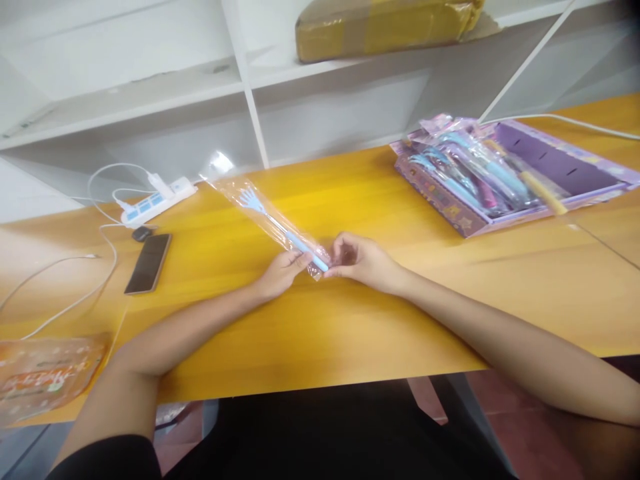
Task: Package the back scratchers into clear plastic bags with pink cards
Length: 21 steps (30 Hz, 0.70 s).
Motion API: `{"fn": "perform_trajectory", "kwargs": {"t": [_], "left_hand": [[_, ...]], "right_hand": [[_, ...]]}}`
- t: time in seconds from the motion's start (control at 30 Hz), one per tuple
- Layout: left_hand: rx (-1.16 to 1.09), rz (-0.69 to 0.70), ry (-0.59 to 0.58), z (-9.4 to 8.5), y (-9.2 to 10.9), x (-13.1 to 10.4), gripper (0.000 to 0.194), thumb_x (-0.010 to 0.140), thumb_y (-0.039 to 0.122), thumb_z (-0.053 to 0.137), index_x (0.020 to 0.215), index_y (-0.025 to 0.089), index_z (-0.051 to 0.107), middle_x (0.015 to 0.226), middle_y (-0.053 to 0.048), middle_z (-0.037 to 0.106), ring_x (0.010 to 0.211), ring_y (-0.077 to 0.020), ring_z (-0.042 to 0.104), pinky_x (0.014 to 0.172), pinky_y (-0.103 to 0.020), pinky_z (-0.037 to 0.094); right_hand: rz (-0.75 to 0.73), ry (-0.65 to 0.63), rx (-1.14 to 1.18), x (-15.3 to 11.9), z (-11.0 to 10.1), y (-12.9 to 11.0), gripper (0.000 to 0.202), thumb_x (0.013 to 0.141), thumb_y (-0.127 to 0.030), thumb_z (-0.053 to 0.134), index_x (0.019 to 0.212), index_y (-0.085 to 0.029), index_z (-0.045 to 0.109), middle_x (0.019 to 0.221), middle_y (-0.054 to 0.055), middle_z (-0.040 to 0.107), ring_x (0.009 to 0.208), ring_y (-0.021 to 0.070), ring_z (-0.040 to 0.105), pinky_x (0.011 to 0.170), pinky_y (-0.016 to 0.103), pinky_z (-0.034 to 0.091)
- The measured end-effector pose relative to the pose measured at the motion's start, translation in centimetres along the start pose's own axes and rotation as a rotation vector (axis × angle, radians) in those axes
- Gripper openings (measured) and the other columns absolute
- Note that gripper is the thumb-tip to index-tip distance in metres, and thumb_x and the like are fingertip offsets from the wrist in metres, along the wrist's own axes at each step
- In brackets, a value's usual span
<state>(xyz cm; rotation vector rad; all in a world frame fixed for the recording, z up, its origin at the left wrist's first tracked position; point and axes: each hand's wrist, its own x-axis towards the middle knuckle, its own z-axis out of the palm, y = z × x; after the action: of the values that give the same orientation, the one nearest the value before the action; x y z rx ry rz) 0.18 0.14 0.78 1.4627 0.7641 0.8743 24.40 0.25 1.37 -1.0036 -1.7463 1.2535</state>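
Note:
A light blue back scratcher [294, 238] with a hand-shaped head and a metal rod lies inside a clear plastic sleeve [226, 189]. It slants over the table, head toward the far left. My left hand [281, 272] is closed around the sleeve near the handle, thumb on top. At the handle's end, my right hand [364, 261] pinches the sleeve between thumb and fingers. At the right, a purple patterned display box [465, 223] holds several wrapped back scratchers [463, 170] in blue, purple, pink and yellow.
On the left of the wooden table [225, 347] are a phone [149, 263], a power strip [159, 202] with white cables, and an orange-printed plastic package [50, 377]. White shelving [165, 97] stands behind, with a taped brown parcel [385, 30] on it.

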Motion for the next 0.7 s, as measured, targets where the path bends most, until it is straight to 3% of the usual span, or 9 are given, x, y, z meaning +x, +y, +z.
{"fn": "perform_trajectory", "kwargs": {"t": [0.13, 0.23, 0.4, 0.57, 0.7], "left_hand": [[0.033, -0.062, -0.017, 0.0, -0.1, -0.1, 0.043, 0.09, 0.062, 0.08, 0.096, 0.02, 0.086, 0.098, -0.01, 0.082, 0.104, -0.0283, 0.075, 0.103, -0.04, 0.055], [0.066, -0.067, -0.049, 0.0, -0.2, -0.1, 0.046, 0.092, 0.063, 0.078, 0.101, 0.019, 0.085, 0.099, -0.009, 0.082, 0.104, -0.0266, 0.075, 0.102, -0.038, 0.055], [0.077, -0.041, -0.101, 0.0, -0.2, -0.1, 0.056, 0.099, 0.068, 0.066, 0.099, 0.013, 0.078, 0.091, -0.009, 0.078, 0.085, -0.0188, 0.071, 0.087, -0.034, 0.057], [0.107, -0.05, -0.139, -0.2, -0.4, 0.0, 0.056, 0.101, 0.068, 0.062, 0.098, 0.013, 0.074, 0.088, -0.009, 0.076, 0.081, -0.0169, 0.07, 0.083, -0.032, 0.056], [0.21, -0.051, -0.225, -0.3, -0.3, -0.2, 0.054, 0.106, 0.065, 0.055, 0.097, 0.014, 0.072, 0.093, -0.009, 0.076, 0.087, -0.0183, 0.07, 0.088, -0.034, 0.054]], "right_hand": [[-0.059, 0.017, -0.041, -0.3, 0.5, 0.0, 0.061, 0.069, -0.053, 0.099, 0.1, -0.024, 0.056, 0.09, 0.0, 0.068, 0.074, 0.0169, 0.066, 0.068, 0.033, 0.055], [-0.152, 0.009, -0.108, -0.5, 0.9, -0.1, 0.055, 0.079, -0.046, 0.094, 0.115, -0.023, 0.06, 0.101, 0.004, 0.07, 0.081, 0.0174, 0.068, 0.071, 0.033, 0.058], [-0.376, -0.066, -0.248, -0.8, 0.7, -0.8, 0.037, 0.096, -0.028, 0.076, 0.129, -0.024, 0.061, 0.111, 0.007, 0.068, 0.087, 0.018, 0.07, 0.079, 0.036, 0.062], [-0.432, -0.066, -0.336, -0.9, 0.4, -1.1, 0.035, 0.099, -0.025, 0.072, 0.132, -0.024, 0.061, 0.111, 0.008, 0.07, 0.088, 0.0194, 0.071, 0.08, 0.037, 0.063], [-0.421, -0.032, -0.356, -1.0, 0.8, -0.8, 0.024, 0.101, -0.028, 0.071, 0.123, -0.022, 0.064, 0.104, 0.006, 0.07, 0.084, 0.0181, 0.069, 0.076, 0.034, 0.06]]}}
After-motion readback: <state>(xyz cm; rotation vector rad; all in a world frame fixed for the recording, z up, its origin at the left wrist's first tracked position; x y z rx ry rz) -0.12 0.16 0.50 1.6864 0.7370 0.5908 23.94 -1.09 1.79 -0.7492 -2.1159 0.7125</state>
